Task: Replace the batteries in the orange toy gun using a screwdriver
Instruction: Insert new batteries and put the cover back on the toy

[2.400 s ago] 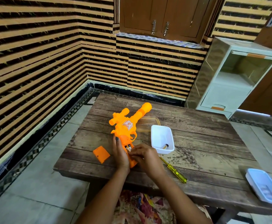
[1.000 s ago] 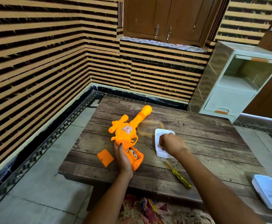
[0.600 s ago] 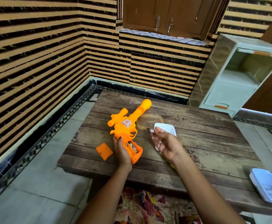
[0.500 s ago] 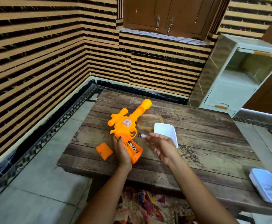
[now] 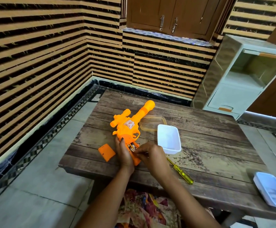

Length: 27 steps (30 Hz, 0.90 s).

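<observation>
The orange toy gun lies on the desk, its grip clasped by the left hand. Batteries sit in its open compartment, where the right hand curls its fingertips; whether they pinch anything I cannot tell. Just beyond the right hand stands a white tray, and a yellow screwdriver lies to its right.

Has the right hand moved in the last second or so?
Yes. The right hand left the tray and came back leftward to the gun, where it pinches a battery at the open grip beside the left hand.
</observation>
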{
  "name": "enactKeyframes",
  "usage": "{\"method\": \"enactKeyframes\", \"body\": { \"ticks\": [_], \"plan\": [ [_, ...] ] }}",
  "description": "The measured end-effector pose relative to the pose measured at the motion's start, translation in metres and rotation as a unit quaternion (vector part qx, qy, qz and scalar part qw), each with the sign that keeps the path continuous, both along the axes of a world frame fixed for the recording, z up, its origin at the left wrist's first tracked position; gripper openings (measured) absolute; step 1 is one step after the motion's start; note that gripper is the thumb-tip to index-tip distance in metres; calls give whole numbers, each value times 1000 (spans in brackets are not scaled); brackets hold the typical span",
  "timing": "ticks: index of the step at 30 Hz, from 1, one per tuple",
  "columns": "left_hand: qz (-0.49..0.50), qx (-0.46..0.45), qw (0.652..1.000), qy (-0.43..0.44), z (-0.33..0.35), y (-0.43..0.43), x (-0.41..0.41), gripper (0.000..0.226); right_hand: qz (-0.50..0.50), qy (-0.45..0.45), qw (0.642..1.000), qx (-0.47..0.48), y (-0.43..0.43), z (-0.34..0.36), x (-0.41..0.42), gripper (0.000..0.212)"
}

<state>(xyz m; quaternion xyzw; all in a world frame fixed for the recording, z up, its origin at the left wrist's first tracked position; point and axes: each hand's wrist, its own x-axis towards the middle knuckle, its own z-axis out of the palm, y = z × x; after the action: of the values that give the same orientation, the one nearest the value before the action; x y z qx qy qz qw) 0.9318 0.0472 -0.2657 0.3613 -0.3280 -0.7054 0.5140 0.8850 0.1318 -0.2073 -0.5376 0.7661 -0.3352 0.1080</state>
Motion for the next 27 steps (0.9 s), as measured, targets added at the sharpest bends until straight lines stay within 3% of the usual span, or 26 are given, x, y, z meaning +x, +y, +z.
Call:
{"method": "enactKeyframes", "body": {
  "ticks": [6, 10, 14, 21, 27],
  "plan": [
    [-10, -1, 1000, 3, -3, -1, -1, 33, -10, -25, 998, 50, -7, 0, -6, 16],
    [-6, 19, 1000, 1, -6, -4, -1, 37, -67, -153, 984, 57, -15, -5, -9, 9],
    [0, 26, 1000, -2, -6, -3, -2, 40, -110, -271, 952, 88, -23, -11, -14, 29],
    [5, 33, 999, -2, -8, -2, -1, 41, -185, -438, 869, 138, -30, -12, -13, 36],
    [0, 24, 999, -23, -11, -2, -2, 40, -174, -442, 872, 121, -26, -17, -11, 25]
  ]
}}
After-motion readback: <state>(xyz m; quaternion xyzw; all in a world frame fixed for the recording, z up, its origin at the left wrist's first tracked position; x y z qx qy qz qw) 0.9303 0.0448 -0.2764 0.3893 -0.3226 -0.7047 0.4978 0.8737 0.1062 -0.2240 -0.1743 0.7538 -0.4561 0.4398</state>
